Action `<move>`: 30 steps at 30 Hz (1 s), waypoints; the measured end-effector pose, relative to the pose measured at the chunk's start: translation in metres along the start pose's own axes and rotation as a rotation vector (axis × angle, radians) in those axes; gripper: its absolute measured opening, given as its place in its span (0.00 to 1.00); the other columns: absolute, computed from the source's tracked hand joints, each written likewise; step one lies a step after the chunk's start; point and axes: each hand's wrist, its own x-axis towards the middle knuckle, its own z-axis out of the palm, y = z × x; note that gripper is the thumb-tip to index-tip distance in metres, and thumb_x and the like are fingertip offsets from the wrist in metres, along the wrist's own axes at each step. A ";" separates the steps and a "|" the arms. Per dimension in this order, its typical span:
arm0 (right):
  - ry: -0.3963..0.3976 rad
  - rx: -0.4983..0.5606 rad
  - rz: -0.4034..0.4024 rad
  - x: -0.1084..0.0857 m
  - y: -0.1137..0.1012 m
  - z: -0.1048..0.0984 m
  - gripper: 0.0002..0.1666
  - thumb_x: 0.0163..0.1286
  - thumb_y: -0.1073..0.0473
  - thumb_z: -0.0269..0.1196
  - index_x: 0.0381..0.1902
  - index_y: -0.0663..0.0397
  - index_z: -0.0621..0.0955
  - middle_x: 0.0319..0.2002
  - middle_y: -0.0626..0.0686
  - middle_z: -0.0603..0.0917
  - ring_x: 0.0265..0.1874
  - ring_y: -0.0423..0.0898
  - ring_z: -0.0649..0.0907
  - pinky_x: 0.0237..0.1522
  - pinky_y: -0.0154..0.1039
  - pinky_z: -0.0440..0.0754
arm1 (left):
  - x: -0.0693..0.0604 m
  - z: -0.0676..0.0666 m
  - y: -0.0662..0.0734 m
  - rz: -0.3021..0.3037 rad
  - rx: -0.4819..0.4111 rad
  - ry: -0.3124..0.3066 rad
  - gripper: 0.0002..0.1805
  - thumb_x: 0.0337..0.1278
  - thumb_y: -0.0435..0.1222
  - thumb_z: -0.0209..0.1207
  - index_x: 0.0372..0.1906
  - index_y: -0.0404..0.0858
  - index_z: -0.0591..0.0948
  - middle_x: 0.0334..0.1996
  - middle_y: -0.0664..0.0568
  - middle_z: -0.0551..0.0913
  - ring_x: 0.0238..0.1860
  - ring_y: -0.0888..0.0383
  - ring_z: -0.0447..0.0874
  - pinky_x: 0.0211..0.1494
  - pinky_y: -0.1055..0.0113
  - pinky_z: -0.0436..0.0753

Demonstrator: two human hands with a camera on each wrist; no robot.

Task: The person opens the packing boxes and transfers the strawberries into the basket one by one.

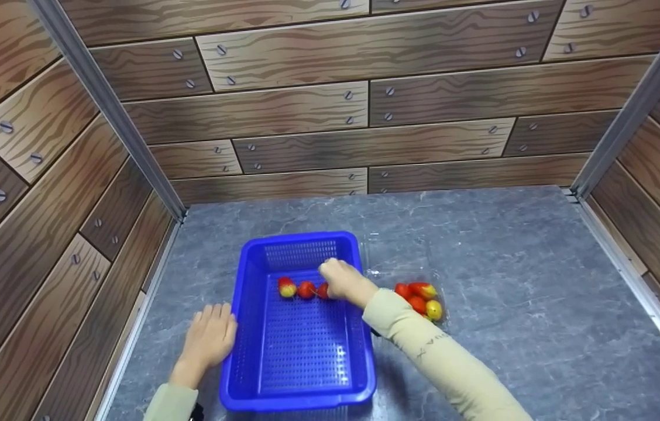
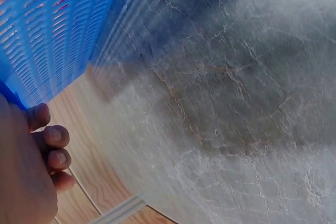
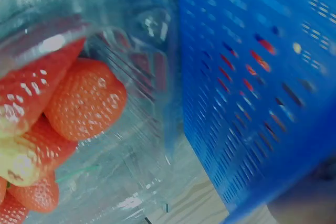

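Surface: grey, marble-patterned (image 1: 540,280), backed by wood-print panel walls (image 1: 283,117). Left to right: left hand (image 1: 208,336), fingers extended, touching the side rim of a blue perforated plastic basket (image 1: 303,362). Inside, in a row: red-and-yellow strawberry (image 1: 286,287); round red strawberry (image 1: 306,290); second red strawberry (image 1: 323,291), partly covered by right hand (image 1: 346,282), fingers curled, grip undeterminable. Beside the basket: clear plastic box (image 1: 397,254) holding clustered red and yellow strawberries (image 1: 417,304).

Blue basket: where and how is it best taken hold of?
Probably by its rim on both long sides, coming from outside left and right: it forms a raised edge that can be gripped over. On the right, the near end seems easier, since the clear box lies beside the farther stretch.
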 end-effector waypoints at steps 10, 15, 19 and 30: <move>0.013 0.057 0.005 0.001 -0.002 -0.032 0.17 0.51 0.66 0.70 0.41 0.60 0.86 0.39 0.57 0.86 0.41 0.56 0.85 0.42 0.52 0.83 | 0.001 0.001 -0.001 0.008 0.008 -0.010 0.09 0.65 0.32 0.48 0.39 0.30 0.75 0.30 0.40 0.76 0.34 0.41 0.74 0.37 0.50 0.72; 0.092 0.022 -0.048 -0.004 0.003 -0.041 0.05 0.54 0.63 0.69 0.31 0.54 0.85 0.30 0.52 0.85 0.33 0.51 0.84 0.35 0.50 0.82 | -0.001 -0.001 0.001 0.004 0.000 -0.020 0.10 0.66 0.32 0.47 0.41 0.29 0.75 0.32 0.40 0.77 0.36 0.41 0.74 0.39 0.50 0.71; 0.144 0.035 -0.062 -0.009 0.012 -0.047 0.02 0.55 0.63 0.67 0.28 0.53 0.84 0.27 0.51 0.84 0.30 0.51 0.84 0.32 0.49 0.82 | -0.001 -0.001 0.001 0.016 0.000 0.003 0.09 0.65 0.32 0.48 0.40 0.29 0.75 0.31 0.40 0.77 0.35 0.41 0.74 0.38 0.49 0.71; 0.172 0.082 0.032 -0.029 0.040 -0.068 0.04 0.57 0.66 0.67 0.32 0.58 0.86 0.30 0.53 0.85 0.30 0.52 0.83 0.35 0.48 0.82 | 0.000 -0.001 0.001 0.021 -0.006 0.000 0.08 0.64 0.32 0.49 0.39 0.30 0.75 0.29 0.42 0.76 0.33 0.42 0.73 0.36 0.50 0.71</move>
